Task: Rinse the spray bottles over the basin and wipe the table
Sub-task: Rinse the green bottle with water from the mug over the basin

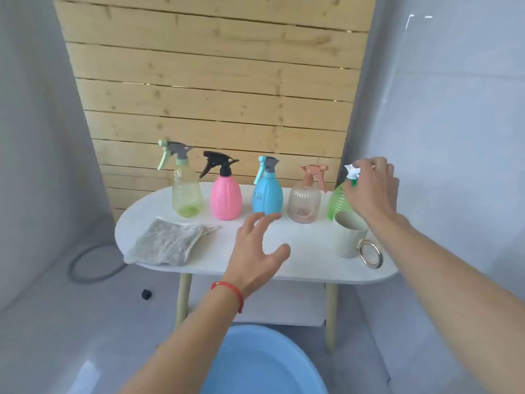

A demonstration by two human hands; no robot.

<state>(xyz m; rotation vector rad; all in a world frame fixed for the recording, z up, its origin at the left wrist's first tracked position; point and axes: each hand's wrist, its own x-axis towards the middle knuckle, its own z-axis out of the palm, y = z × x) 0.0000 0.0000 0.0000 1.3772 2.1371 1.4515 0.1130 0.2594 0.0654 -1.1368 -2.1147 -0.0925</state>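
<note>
Soft, even daylight on my feed, faint shadows under the table (284,268), a small glare streak on the right wall (454,81), slightly soft focus throughout, wide-angle bending at the edges.

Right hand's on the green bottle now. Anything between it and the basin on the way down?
The cup stands directly in front of the green bottle, near the table edge. Lift the bottle over it; beyond that, the path to the basin looks clear. The right hand covers the sprayer.

I see a cream mug (350,237) with a metal ring handle near the tabletop's right edge; a grey hose loop (91,265) and small black block (146,294) lie on the floor.
</note>
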